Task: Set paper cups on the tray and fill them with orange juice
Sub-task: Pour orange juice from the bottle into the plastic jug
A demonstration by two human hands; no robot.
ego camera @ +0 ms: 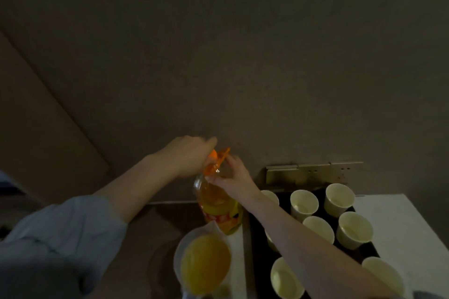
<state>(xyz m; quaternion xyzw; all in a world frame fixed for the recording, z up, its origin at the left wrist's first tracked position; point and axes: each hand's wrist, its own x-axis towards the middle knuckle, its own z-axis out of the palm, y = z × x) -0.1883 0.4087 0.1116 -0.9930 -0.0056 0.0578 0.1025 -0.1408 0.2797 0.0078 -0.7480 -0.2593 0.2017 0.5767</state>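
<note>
Your left hand [188,155] pinches the orange cap [213,156] atop the juice bottle [218,204], whose neck your right hand [233,177] grips. The bottle stands on the worktop [398,221] left of the tray [257,250] of paper cups [303,204], beyond a jug [204,260] of juice.

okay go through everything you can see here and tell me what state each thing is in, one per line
juice bottle: upright, partly full
orange cap: at the bottle's top, gripped by left hand
right hand: grips the bottle's neck
measuring jug: holds orange juice
paper cups: upright on the tray, seemingly unfilled
black tray: loaded with cups
</note>
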